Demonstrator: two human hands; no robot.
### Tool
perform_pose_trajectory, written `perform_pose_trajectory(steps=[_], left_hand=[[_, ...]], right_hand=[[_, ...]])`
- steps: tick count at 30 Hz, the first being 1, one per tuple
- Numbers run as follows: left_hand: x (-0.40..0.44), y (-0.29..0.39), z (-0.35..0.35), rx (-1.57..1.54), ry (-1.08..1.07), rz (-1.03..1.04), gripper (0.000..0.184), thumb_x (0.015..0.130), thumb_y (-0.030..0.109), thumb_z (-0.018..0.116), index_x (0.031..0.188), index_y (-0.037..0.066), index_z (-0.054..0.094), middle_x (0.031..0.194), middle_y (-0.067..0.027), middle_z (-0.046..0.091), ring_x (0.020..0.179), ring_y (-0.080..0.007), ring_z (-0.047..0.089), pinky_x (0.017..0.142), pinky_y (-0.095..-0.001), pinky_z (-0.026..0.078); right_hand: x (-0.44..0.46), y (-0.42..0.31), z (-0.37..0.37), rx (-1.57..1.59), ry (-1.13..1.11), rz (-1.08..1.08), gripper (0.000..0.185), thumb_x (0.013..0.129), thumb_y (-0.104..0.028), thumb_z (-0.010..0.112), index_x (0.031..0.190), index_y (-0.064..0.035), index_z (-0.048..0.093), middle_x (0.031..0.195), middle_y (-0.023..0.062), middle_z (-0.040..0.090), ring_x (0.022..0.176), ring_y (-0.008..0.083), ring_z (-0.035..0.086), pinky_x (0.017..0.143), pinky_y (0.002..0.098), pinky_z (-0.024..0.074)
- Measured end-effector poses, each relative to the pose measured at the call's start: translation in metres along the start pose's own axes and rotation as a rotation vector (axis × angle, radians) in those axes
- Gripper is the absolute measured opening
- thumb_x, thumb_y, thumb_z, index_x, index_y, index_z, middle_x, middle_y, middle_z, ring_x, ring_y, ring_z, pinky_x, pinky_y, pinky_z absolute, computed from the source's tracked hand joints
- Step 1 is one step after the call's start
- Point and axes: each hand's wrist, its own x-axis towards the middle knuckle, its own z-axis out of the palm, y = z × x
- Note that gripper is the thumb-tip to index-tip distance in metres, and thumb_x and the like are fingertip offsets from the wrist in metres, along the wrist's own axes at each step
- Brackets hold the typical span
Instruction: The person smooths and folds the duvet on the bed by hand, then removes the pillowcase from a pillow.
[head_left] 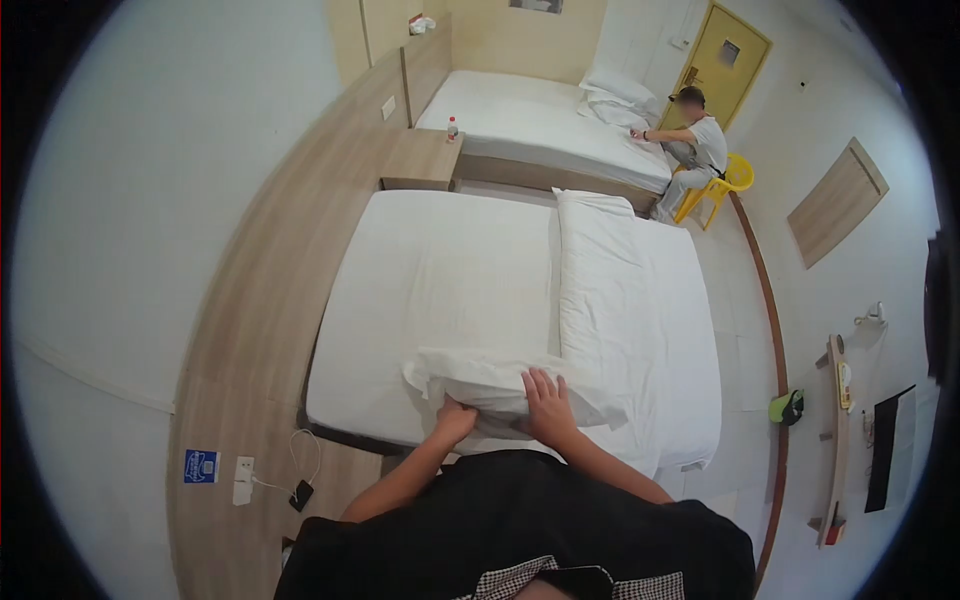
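A white pillow (480,372) lies at the near edge of the bed, its cover creased and loose at the near side. My left hand (457,420) is closed on the pillow's near left edge, the fingers partly hidden. Flat against its near right part rests my right hand (547,403), with fingers stretched out and apart. Beyond the pillow, a folded white quilt (600,270) runs across the bed (460,250), over a white sheet.
A second bed (520,110) stands farther off, with a person (705,145) seated beside it on a yellow chair (738,175). A bottle (452,128) stands on the nightstand (425,155). A black phone-like device (301,495) with a white cable is at the left.
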Motion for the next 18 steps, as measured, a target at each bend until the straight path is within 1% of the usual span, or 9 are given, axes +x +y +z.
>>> perform_pose_trajectory(steps=[3, 4, 7, 8, 11, 12, 13, 15, 18], left_hand=[[-0.015, 0.009, -0.007, -0.204, -0.012, 0.006, 0.073, 0.083, 0.024, 0.06, 0.142, -0.009, 0.031, 0.139, -0.03, 0.046, 0.13, -0.0401, 0.046, 0.108, -0.0402, 0.038], [-0.023, 0.014, -0.012, -0.228, -0.056, 0.016, 0.073, 0.084, 0.023, 0.06, 0.142, -0.01, 0.03, 0.139, -0.03, 0.046, 0.131, -0.0388, 0.047, 0.108, -0.0397, 0.038], [-0.036, 0.008, -0.003, -0.334, -0.174, -0.076, 0.069, 0.086, 0.019, 0.058, 0.142, -0.009, 0.031, 0.139, -0.0277, 0.048, 0.13, -0.0346, 0.049, 0.108, -0.0389, 0.038], [-0.037, 0.006, 0.0, -0.377, -0.208, -0.122, 0.067, 0.086, 0.018, 0.057, 0.142, -0.009, 0.031, 0.139, -0.0266, 0.048, 0.129, -0.0331, 0.05, 0.108, -0.0387, 0.038], [-0.044, 0.01, -0.01, -0.344, -0.171, 0.013, 0.061, 0.089, 0.017, 0.056, 0.141, -0.007, 0.036, 0.137, -0.0249, 0.051, 0.128, -0.0321, 0.051, 0.108, -0.0384, 0.038], [-0.045, 0.015, -0.017, -0.385, -0.127, 0.039, 0.058, 0.09, 0.016, 0.055, 0.14, -0.007, 0.037, 0.136, -0.0247, 0.051, 0.127, -0.0321, 0.051, 0.107, -0.0386, 0.038], [-0.041, 0.027, -0.03, -0.425, -0.081, 0.068, 0.056, 0.09, 0.016, 0.054, 0.139, -0.007, 0.039, 0.136, -0.0244, 0.052, 0.127, -0.0322, 0.052, 0.107, -0.0388, 0.039], [-0.042, 0.062, -0.056, -0.454, 0.023, 0.146, 0.053, 0.092, 0.016, 0.054, 0.138, -0.007, 0.042, 0.134, -0.0247, 0.053, 0.127, -0.0326, 0.051, 0.107, -0.0392, 0.038], [-0.04, 0.12, -0.092, -0.399, 0.214, 0.288, 0.05, 0.094, 0.018, 0.052, 0.137, -0.008, 0.043, 0.133, -0.0265, 0.053, 0.129, -0.0337, 0.049, 0.108, -0.0395, 0.037]], right_hand=[[0.006, 0.034, 0.048, 0.109, -0.122, 0.018, 0.083, 0.072, -0.032, 0.079, 0.141, -0.0055, 0.04, 0.133, 0.0139, 0.055, 0.116, 0.0297, 0.057, 0.105, 0.0493, 0.0359], [0.008, 0.046, 0.06, 0.127, -0.037, -0.067, 0.072, 0.074, -0.025, 0.076, 0.135, -0.0057, 0.046, 0.12, 0.0138, 0.063, 0.1, 0.0313, 0.064, 0.091, 0.0478, 0.0469], [0.024, 0.067, 0.07, 0.134, -0.285, -0.108, 0.053, 0.079, -0.019, 0.067, 0.128, -0.0065, 0.051, 0.102, 0.0146, 0.068, 0.081, 0.0352, 0.067, 0.071, 0.0482, 0.0518], [0.031, 0.07, 0.068, 0.175, -0.151, -0.183, 0.036, 0.084, -0.018, 0.058, 0.118, -0.0074, 0.054, 0.087, 0.0151, 0.069, 0.07, 0.0384, 0.066, 0.06, 0.0503, 0.0509], [0.062, 0.054, 0.017, 0.156, -0.293, -0.257, 0.026, 0.086, -0.017, 0.052, 0.11, -0.007, 0.055, 0.081, 0.0171, 0.067, 0.071, 0.0393, 0.065, 0.063, 0.0513, 0.0503], [0.073, 0.045, -0.004, 0.192, -0.272, -0.22, 0.018, 0.085, -0.015, 0.052, 0.1, -0.0051, 0.056, 0.077, 0.0191, 0.066, 0.071, 0.0407, 0.064, 0.064, 0.0516, 0.0494], [0.085, 0.038, -0.023, 0.317, -0.128, -0.183, 0.017, 0.083, -0.014, 0.053, 0.095, -0.0037, 0.058, 0.08, 0.0239, 0.064, 0.074, 0.042, 0.063, 0.065, 0.0514, 0.0489], [0.105, 0.022, -0.053, 0.426, 0.125, -0.075, 0.019, 0.086, -0.013, 0.055, 0.1, -0.0028, 0.062, 0.078, 0.0201, 0.067, 0.075, 0.0352, 0.066, 0.067, 0.0459, 0.0507], [0.118, -0.008, -0.106, 1.16, 0.131, 0.331, 0.023, 0.093, -0.015, 0.054, 0.107, -0.0016, 0.065, 0.082, 0.0141, 0.07, 0.079, 0.0271, 0.068, 0.072, 0.0392, 0.0536]])
